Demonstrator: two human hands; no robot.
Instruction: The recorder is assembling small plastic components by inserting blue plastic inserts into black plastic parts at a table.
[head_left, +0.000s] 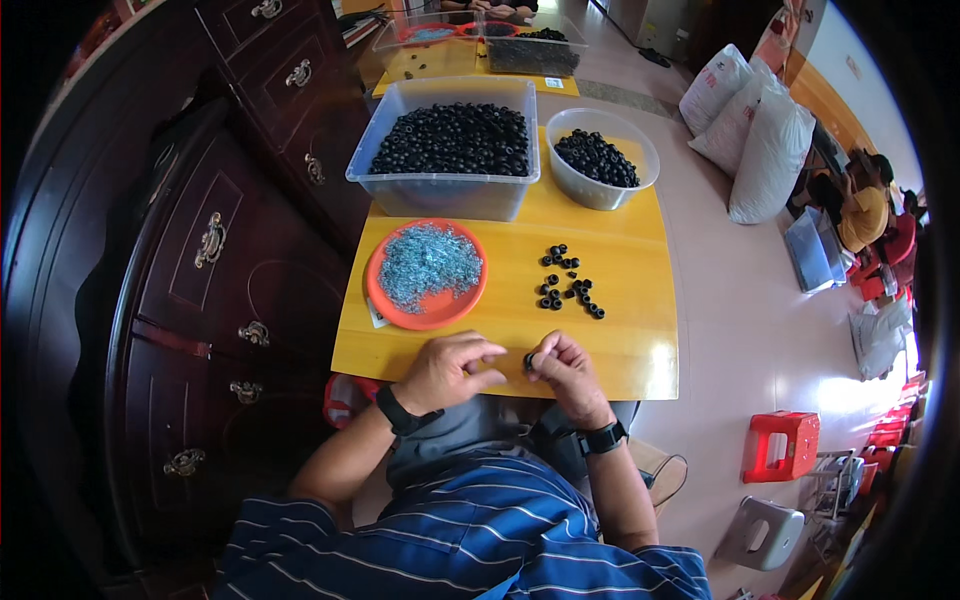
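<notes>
At the near edge of the yellow table [620,350], my right hand [570,375] pinches a small black ring-shaped part [529,362] between thumb and fingers. Just left of it is my left hand [447,372], its thumb and fingers apart and nothing visible between them. Beyond my left hand lies an orange-red plate [376,290] heaped with small clear bluish pieces [425,262], too fine to name. Several loose black ring-shaped parts [555,296] are scattered on the table beyond my right hand.
A large clear plastic bin [440,190] and a round clear tub [600,188], both with black parts, stand at the table's far side. Dark wooden drawers [220,250] rise at left. White sacks [770,150], a red stool [783,445] and seated people are to the right.
</notes>
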